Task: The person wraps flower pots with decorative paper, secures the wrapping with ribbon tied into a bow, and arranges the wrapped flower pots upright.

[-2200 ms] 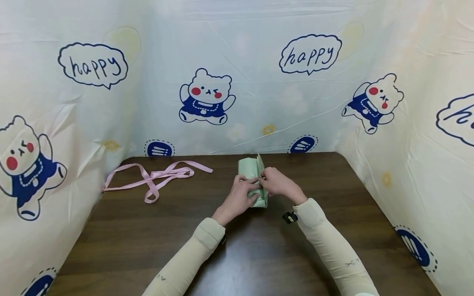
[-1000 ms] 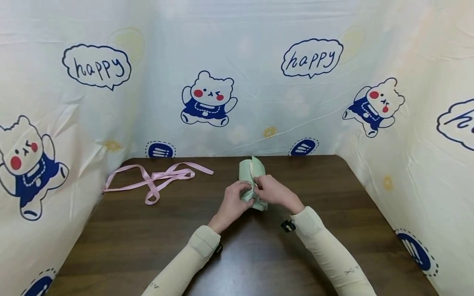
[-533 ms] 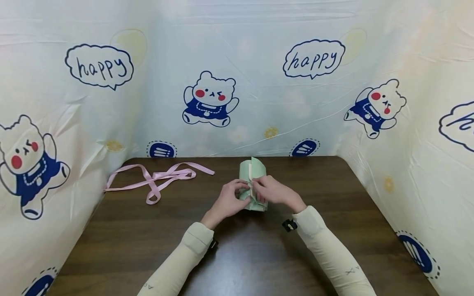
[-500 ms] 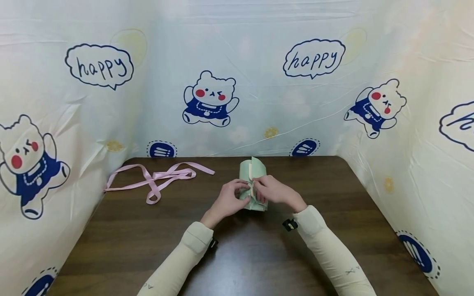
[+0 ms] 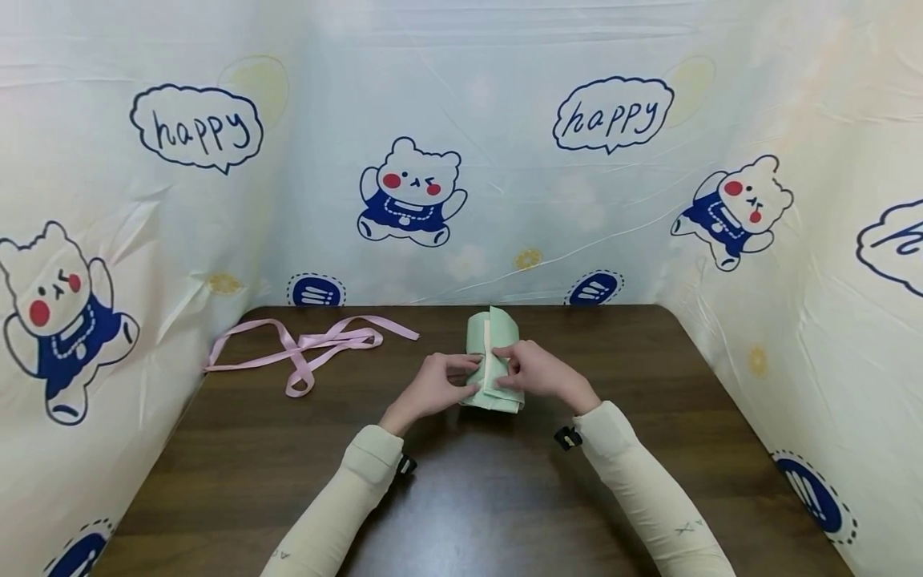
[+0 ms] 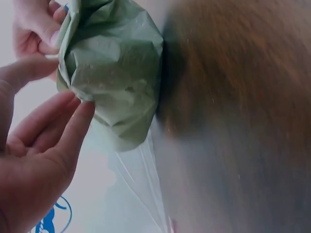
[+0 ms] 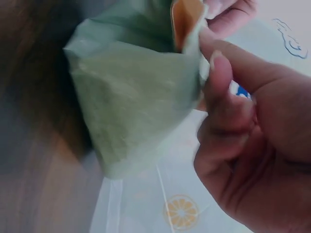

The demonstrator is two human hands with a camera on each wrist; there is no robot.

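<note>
The green paper bundle (image 5: 488, 365) lies between my hands on the bench (image 5: 461, 497), probably light and soft (it already looks creased). My right hand (image 5: 542, 371) pinches its edge; my left hand (image 5: 431, 389) touches it, fingers straight. Best held gently where edges meet.

Pale green paper bundle (image 5: 503, 330), roughly cylindrical, lies lengthwise toward the far edge of the dark wooden table (image 5: 490, 489). Overlapping flap along top shows a cream edge; near end creased.
</note>
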